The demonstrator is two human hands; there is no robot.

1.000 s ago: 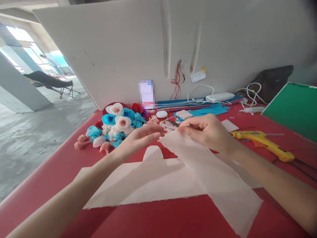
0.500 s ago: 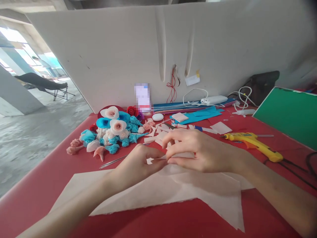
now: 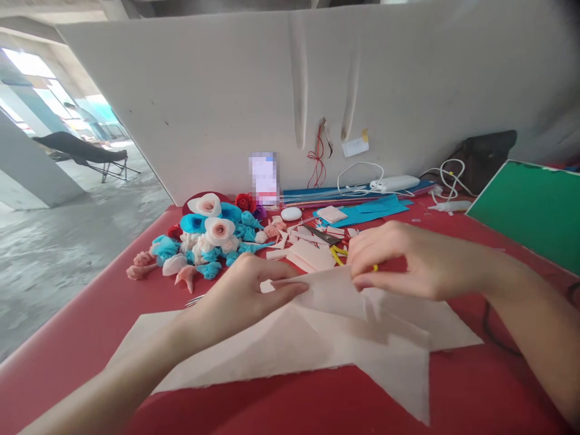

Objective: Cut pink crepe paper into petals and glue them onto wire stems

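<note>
Pale panel (image 3: 203, 90) behind a red table (image 3: 244, 408), grey floor (image 3: 109, 226), dark chair (image 3: 79, 148), bright windows (image 3: 28, 63) at left.

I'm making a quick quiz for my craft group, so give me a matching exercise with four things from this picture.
Things:
1. Raised sheet
2. Scissors
3. Red cord
4. Board

Descriptions:
A. Hanging against the pale panel
B. Held by the left hand and right hand
C. Green
D. Yellow-handled, lying by the pale scraps

Pairs: 1-B, 2-D, 3-A, 4-C.
</note>
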